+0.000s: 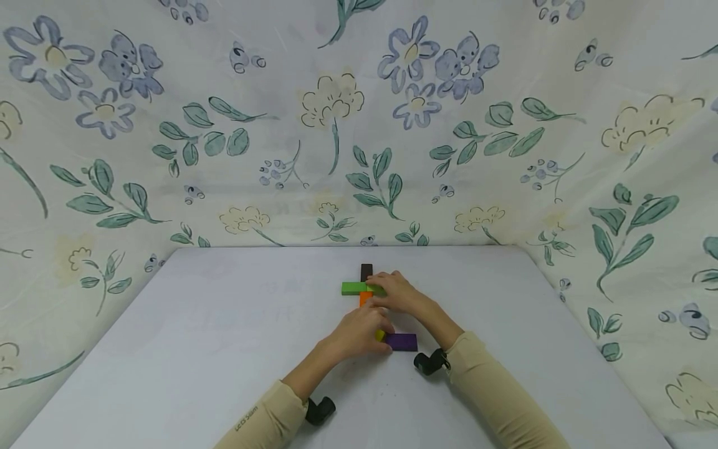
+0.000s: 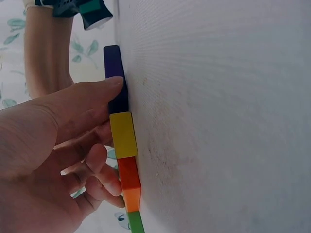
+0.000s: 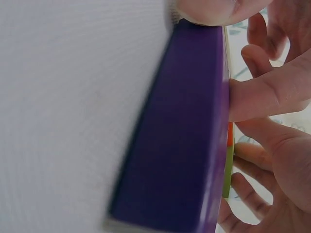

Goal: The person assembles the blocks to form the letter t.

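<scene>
The left hand (image 1: 359,332) pinches the left end of a purple block (image 1: 402,342), its thumb on the near side and a finger on the far side. Partly hidden under that hand, a yellow block (image 2: 124,135) lies against the purple one. An orange block (image 2: 129,179) continues the row from the yellow block to a green block (image 1: 352,289), which lies crosswise. Over the green block's right end, the right hand (image 1: 399,293) holds it with thumb and fingers on opposite sides. A black block (image 1: 366,272) stands out beyond the green one.
All the blocks lie on a white table (image 1: 196,349). Behind it hangs a flowered cloth (image 1: 291,137). Black wrist cameras (image 1: 321,411) are strapped at both cuffs, low over the table near the blocks.
</scene>
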### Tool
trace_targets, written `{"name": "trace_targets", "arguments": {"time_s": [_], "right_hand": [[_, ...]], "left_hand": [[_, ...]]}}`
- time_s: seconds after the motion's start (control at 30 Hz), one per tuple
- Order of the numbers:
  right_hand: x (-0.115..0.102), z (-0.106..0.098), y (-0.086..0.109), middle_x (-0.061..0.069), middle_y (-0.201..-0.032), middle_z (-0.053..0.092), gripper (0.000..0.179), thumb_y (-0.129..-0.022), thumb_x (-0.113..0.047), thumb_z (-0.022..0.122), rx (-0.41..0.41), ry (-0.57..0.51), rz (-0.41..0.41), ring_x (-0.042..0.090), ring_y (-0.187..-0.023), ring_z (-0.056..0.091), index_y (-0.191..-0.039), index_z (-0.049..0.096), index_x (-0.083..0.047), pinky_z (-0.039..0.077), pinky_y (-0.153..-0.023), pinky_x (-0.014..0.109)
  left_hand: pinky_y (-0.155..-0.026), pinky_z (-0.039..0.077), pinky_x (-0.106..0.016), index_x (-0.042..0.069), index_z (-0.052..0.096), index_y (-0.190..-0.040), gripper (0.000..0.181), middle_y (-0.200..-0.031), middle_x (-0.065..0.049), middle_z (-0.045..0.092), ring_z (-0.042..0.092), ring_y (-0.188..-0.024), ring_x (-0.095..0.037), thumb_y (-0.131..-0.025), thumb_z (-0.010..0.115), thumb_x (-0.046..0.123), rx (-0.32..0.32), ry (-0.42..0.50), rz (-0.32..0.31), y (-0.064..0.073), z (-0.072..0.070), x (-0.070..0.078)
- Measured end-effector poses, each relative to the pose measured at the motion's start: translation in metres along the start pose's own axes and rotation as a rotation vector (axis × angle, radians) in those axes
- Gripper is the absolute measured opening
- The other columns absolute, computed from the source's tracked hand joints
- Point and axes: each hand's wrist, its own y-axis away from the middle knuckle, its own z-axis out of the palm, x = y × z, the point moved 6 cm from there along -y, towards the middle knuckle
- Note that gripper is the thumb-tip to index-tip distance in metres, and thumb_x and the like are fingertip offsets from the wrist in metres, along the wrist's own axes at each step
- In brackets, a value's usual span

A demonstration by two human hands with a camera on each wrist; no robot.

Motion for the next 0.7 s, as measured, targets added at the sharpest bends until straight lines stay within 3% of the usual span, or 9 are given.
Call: {"name": "trace_targets", "arguments": {"time_s": [0.47, 0.7], "right_hand": [[-0.0014, -0.0006, 0.0004, 0.012, -0.145, 0.053, 0.046, -0.094, -0.025, 0.066, 0.007, 0.009, -0.017, 0.03, -0.132, 0.049, -0.136, 0.058, -0.008, 0.037, -0.11, 0.048], [-0.0012, -0.0009, 0.0009, 0.012, -0.145, 0.054, 0.046, -0.094, -0.026, 0.066, 0.014, 0.002, -0.021, 0.03, -0.131, 0.05, -0.135, 0.059, -0.008, 0.039, -0.108, 0.048]], "left_hand": [[-0.096, 0.053, -0.037, 0.012, 0.079, -0.098, 0.026, -0.101, 0.001, 0.075, 0.055, -0.116, -0.021, -0.078, 0.083, 0.028, 0.006, 0.046, -0.011, 0.0008, -0.0019, -0.0004], [-0.1, 0.051, -0.041, 0.012, 0.079, -0.097, 0.027, -0.102, 0.001, 0.074, 0.055, -0.12, -0.022, -0.078, 0.083, 0.03, 0.003, 0.054, -0.048, 0.0018, -0.0022, -0.0033]]}}
